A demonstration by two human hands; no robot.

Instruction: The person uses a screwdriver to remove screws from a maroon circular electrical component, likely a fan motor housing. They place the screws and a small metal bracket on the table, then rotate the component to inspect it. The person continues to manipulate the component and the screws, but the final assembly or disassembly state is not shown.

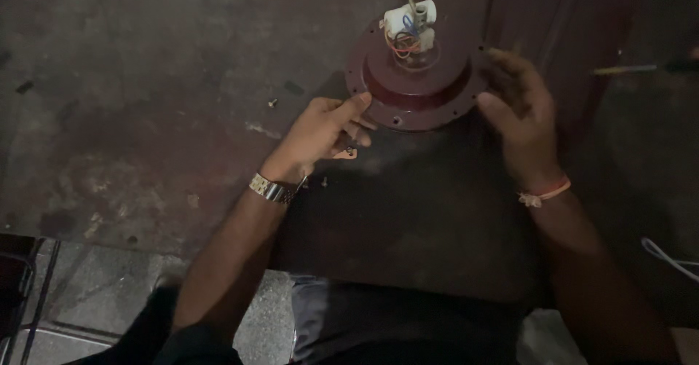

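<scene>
Dark, stained table point(145, 117) under a maroon motor cover point(415, 81).
The cover's rim is pinched by the left hand point(324, 128); the right hand point(520, 110) is held spread beside it.

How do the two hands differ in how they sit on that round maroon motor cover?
The left hand is curled, thumb pressed on the rim of the maroon cover; the right hand is spread more openly along the opposite edge. The left wrist wears a metal watch; the right wrist has a thin orange thread band. Both are bare and flank the cover.
</scene>
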